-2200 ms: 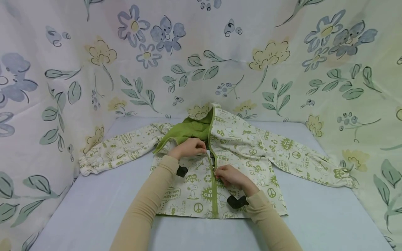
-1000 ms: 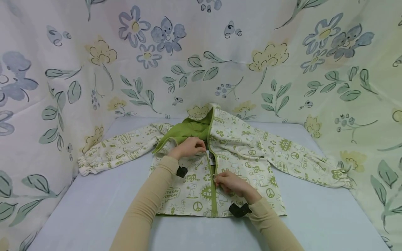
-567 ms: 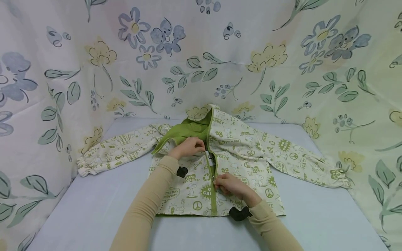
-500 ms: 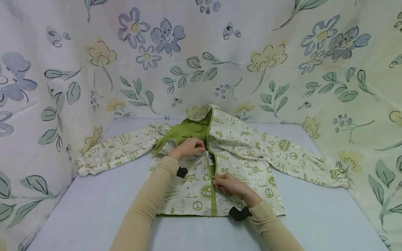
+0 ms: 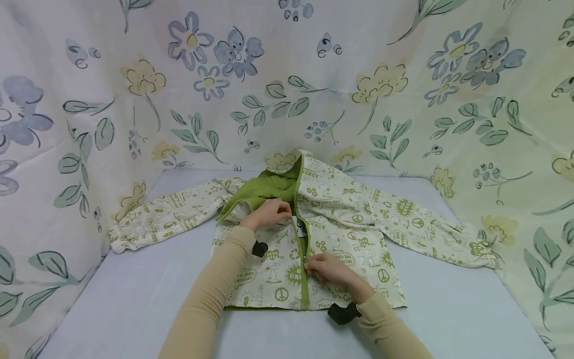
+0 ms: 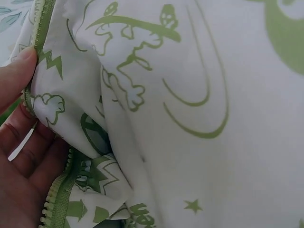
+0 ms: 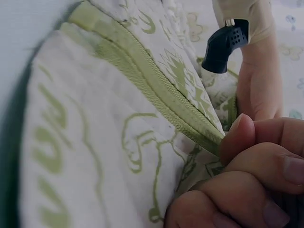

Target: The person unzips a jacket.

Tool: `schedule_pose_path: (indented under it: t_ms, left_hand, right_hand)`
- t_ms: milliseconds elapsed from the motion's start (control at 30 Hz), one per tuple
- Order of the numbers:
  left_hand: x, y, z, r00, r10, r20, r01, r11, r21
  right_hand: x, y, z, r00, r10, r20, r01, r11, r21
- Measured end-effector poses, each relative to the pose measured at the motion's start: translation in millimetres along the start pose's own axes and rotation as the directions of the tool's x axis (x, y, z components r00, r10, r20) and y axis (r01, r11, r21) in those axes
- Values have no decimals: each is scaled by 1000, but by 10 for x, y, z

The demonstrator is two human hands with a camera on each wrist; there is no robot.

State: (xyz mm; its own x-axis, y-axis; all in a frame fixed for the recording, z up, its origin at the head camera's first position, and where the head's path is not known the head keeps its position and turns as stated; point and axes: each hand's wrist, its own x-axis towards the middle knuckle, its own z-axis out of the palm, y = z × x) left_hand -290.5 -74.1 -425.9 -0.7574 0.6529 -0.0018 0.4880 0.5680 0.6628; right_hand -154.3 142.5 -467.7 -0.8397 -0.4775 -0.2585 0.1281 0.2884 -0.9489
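A hooded jacket [image 5: 273, 271], white with green cartoon prints and a green lining, lies front up with its sleeves spread. Its green front zipper [image 5: 309, 238] is parted at the top and joined lower down. My left hand [image 5: 271, 213] pinches the zipper edge below the hood; in the left wrist view the thumb and fingers grip the toothed edge [image 6: 56, 202]. Lower on the front, my right hand [image 5: 331, 270] pinches the zipper pull at the bottom of the parted stretch. The pull is mostly hidden by curled fingers [image 7: 232, 178] in the right wrist view.
The jacket lies on a pale table [image 5: 134, 299]. A floral curtain [image 5: 287, 119] hangs behind and at both sides. The hood [image 5: 278, 187] gapes open toward the back, and a white label [image 5: 301, 227] shows in the zipper gap. Black wrist cameras [image 5: 344, 313] sit on both wrists.
My right hand has moved down the zipper toward the hem, and the parted stretch has grown longer. My left hand has stayed at the upper edge. The view has shifted slightly.
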Motion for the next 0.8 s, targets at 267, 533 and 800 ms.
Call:
schedule_pose_path:
  t_ms: [267, 533, 800]
  left_hand:
    - [-25, 12, 17, 999, 7, -33, -7, 1000, -5]
    - [-18, -36, 68, 998, -1, -59, 0, 1000, -12]
    - [-20, -67, 76, 995, -7, -96, 4, 999, -39]
  right_hand:
    - [-53, 7, 46, 1000, 26, -8, -25, 999, 22]
    - [-105, -5, 87, 999, 23, 24, -25, 997, 77]
    - [-175, 9, 122, 1000, -4, 27, 1, 997, 81]
